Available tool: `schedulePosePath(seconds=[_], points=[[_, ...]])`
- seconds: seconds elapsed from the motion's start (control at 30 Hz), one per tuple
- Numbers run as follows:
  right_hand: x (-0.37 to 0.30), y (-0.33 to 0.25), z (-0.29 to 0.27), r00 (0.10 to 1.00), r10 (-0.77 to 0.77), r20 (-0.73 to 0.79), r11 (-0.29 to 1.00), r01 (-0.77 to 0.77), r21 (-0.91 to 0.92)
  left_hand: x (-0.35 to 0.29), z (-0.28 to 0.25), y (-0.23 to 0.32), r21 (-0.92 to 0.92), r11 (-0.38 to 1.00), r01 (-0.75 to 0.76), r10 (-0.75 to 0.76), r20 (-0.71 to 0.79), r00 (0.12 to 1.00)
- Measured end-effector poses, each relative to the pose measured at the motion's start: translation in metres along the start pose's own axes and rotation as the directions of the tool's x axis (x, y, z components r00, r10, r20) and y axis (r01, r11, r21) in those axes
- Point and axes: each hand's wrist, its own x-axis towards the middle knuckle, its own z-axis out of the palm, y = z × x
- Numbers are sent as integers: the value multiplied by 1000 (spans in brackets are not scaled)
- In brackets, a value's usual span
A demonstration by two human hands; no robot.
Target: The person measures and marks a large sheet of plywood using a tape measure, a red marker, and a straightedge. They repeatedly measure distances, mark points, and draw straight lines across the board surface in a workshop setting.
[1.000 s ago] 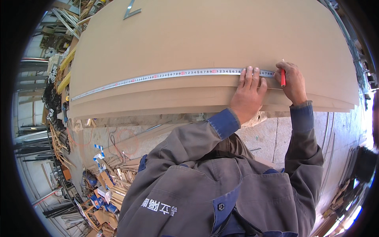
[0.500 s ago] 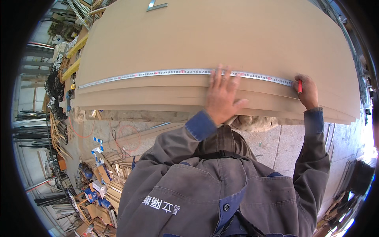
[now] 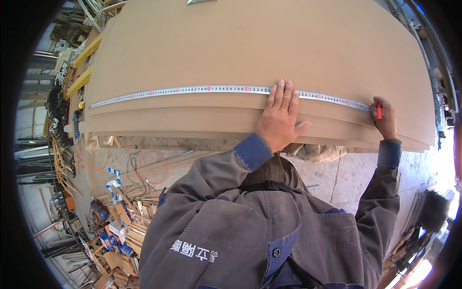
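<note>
A long white tape measure [image 3: 192, 90] lies stretched across the top brown board [image 3: 240, 53], close to the board's near edge. My left hand [image 3: 281, 120] rests flat on it, fingers out straight across the blade and thumb held apart. At the tape's right end my right hand [image 3: 385, 120] is closed around the tape measure. A narrow red part [image 3: 378, 111] sticks out between the fingers; most of what the hand encloses is hidden. The board is the uppermost of several stacked sheets, whose near edges show as shallow steps.
A metal piece [image 3: 201, 1] lies on the board at the top of the view. Yellow bars [image 3: 79, 82] stand off the stack's left end. Lumber scraps and boxes [image 3: 118, 231] clutter the floor at lower left, near an orange hose [image 3: 91, 166]. Concrete floor [image 3: 332, 178] lies below the stack.
My left hand has settled from a blur to stillness on the tape, slightly farther right. My right hand sits a little farther right and nearer. The whole view has shifted slightly.
</note>
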Motion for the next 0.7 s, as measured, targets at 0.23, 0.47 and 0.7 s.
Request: schedulePosePath(seconds=[0.23, 0.47, 0.7], points=[[-4, -140, 39, 997, 33, -67, 735, 21, 678, 1, 4, -3, 19, 1000, -4, 4, 5, 1000], [-4, -270, 88, 992, 25, 127, 452, -124, 883, 3, 0, -3, -17, 1000, 0, 1, 40, 999], [15, -297, 108, 992, 17, 127, 633, -109, 767, 1, 5, -6, -6, 1000, -29, 30, 56, 998]])
